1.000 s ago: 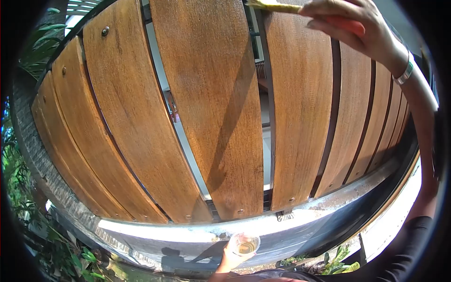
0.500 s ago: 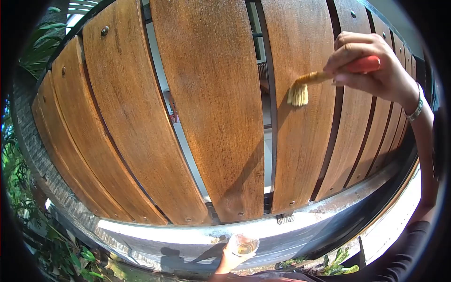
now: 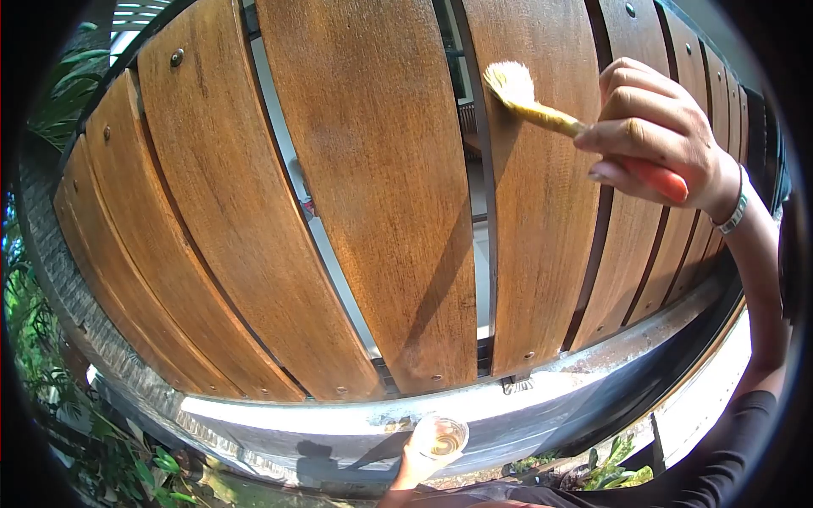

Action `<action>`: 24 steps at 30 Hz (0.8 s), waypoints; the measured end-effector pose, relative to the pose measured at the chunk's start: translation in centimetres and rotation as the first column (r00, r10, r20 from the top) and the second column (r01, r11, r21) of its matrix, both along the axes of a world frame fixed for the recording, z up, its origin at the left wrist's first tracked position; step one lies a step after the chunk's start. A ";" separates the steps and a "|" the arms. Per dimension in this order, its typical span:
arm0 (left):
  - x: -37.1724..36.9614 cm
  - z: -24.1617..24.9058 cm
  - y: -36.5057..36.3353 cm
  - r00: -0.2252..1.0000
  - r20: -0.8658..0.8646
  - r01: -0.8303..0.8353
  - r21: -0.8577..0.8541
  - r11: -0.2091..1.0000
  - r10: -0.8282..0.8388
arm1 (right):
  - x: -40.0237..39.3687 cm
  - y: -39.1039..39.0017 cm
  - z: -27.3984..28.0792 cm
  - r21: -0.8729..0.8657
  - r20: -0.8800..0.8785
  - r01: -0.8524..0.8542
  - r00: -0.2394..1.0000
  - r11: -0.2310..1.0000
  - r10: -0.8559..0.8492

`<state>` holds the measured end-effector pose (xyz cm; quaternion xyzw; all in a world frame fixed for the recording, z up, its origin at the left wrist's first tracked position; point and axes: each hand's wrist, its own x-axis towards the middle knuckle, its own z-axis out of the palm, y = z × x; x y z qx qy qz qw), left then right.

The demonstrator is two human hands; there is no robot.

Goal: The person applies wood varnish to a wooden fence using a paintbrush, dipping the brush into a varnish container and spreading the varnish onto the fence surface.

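Note:
My right hand (image 3: pixel 656 135) is closed round the red handle of a paintbrush (image 3: pixel 542 116). Its pale bristles point up and to the left, over the left edge of a brown wooden slat (image 3: pixel 542 229). At the bottom, my left hand (image 3: pixel 417 464) grips a clear plastic cup (image 3: pixel 444 437) with a little amber liquid in it. A wider wooden slat (image 3: pixel 381 195) stands left of the brush, past a narrow gap.
More slats (image 3: pixel 229 203) with round bolt heads run to both sides. Below them lies a pale concrete ledge (image 3: pixel 356 416). Stone edging (image 3: pixel 51 220) and green plants (image 3: pixel 30 305) are at the left, and leafy plants (image 3: pixel 618 470) grow at the lower right.
The paintbrush has swung from bristles down to bristles up and moved higher on the slat. My right hand has turned with it; my left hand with the cup stays nearly in place.

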<state>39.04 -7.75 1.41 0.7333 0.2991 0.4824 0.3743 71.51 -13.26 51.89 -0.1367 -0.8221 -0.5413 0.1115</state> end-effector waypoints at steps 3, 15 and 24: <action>-0.5 -0.4 0.2 0.997 -0.064 0.040 0.073 0.997 -0.035 | -2.1 -2.2 -3.1 -0.396 -0.251 0.040 0.956 0.917 -0.150; 0.1 0.8 -1.2 0.996 0.089 0.025 -0.104 0.994 -0.016 | -1.4 1.1 10.0 0.167 -0.771 -0.149 0.597 0.975 0.223; -0.7 0.4 -1.1 0.997 0.071 0.027 -0.069 0.997 -0.022 | -3.5 3.5 8.5 0.257 -0.688 -0.348 0.589 0.901 0.424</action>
